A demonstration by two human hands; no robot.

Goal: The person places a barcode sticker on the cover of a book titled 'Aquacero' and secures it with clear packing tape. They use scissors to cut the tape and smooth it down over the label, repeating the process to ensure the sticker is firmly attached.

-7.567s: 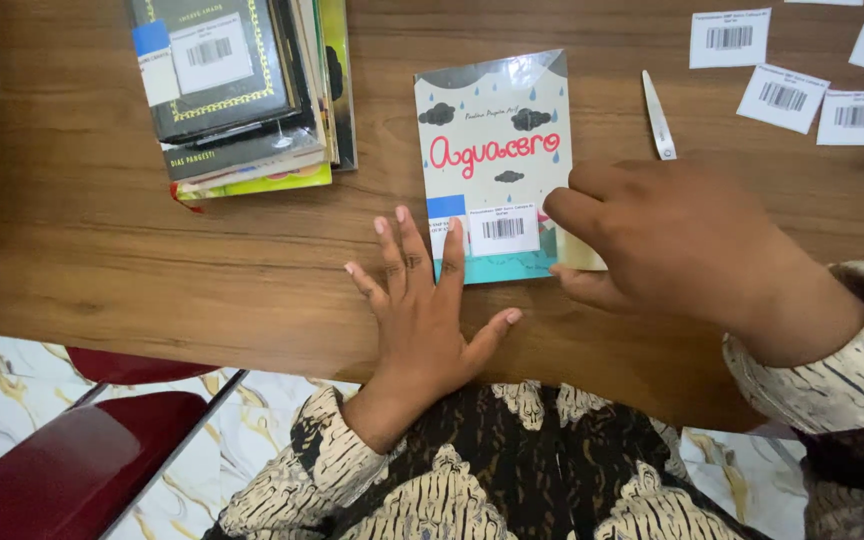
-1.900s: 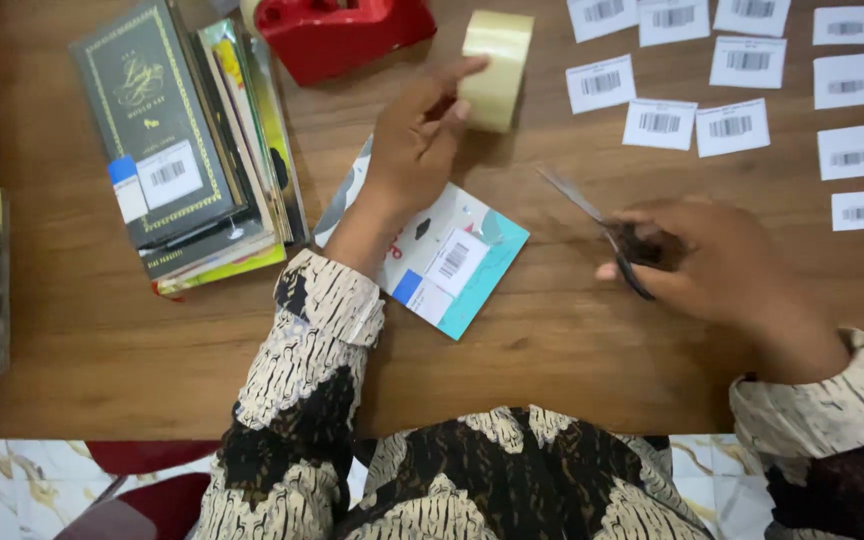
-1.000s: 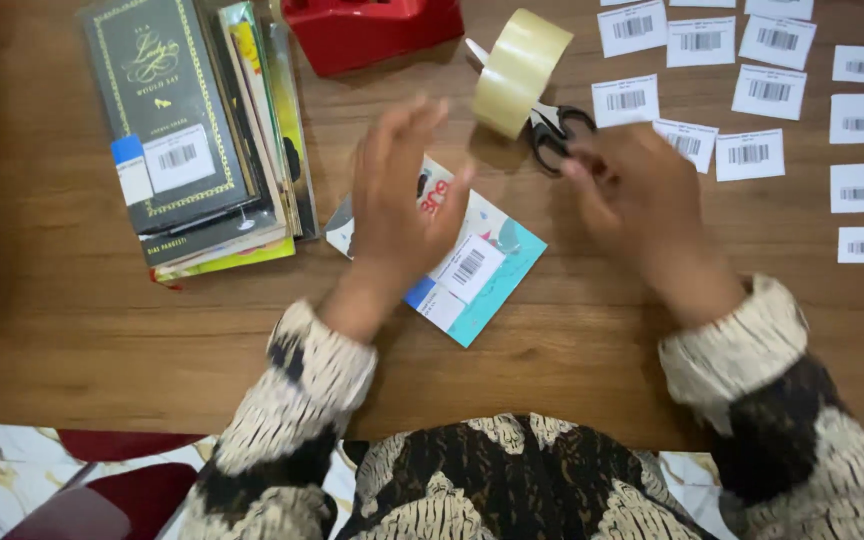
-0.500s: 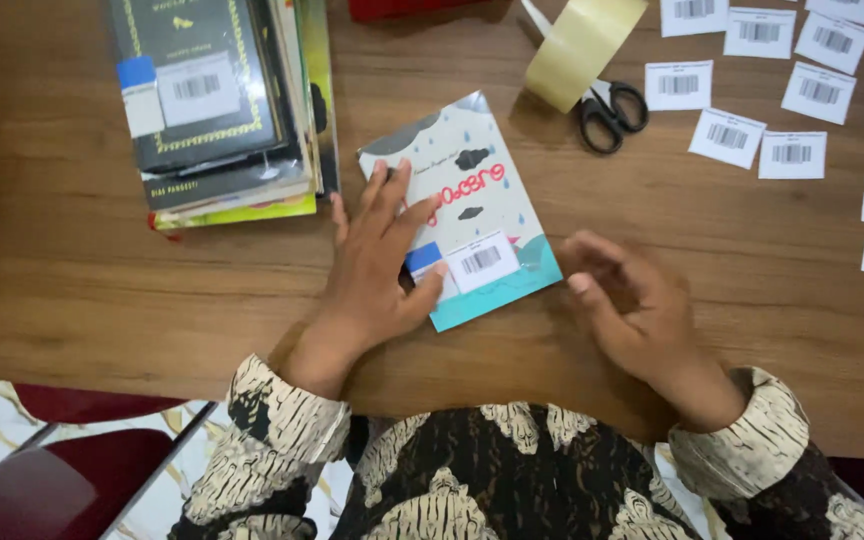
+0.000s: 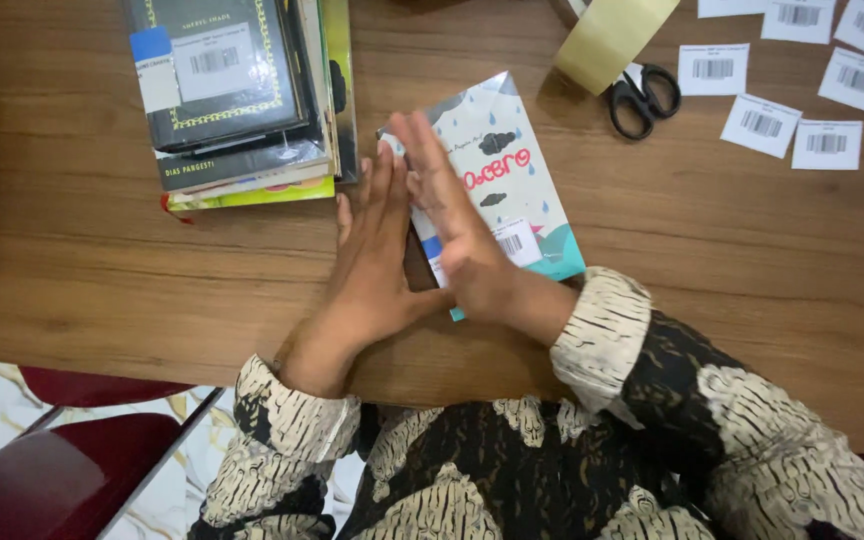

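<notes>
A thin pale book (image 5: 512,175) with rain clouds, red lettering and a teal bottom edge lies tilted on the wooden table (image 5: 82,260). A white barcode label (image 5: 517,240) is stuck near its lower edge. My left hand (image 5: 377,255) lies flat, fingers together, against the book's left edge. My right hand (image 5: 452,225) reaches across and presses flat on the book's left part, fingers pointing away from me. Neither hand holds anything.
A stack of books (image 5: 237,95) with a dark gold-trimmed cover on top sits at the back left. A roll of tape (image 5: 617,40) and black scissors (image 5: 642,95) lie at the back. Several loose barcode labels (image 5: 812,110) spread at the right. A red chair (image 5: 72,470) stands below left.
My right hand has moved left from the table onto the book's left edge, beside my left hand. The book has turned a little more upright.
</notes>
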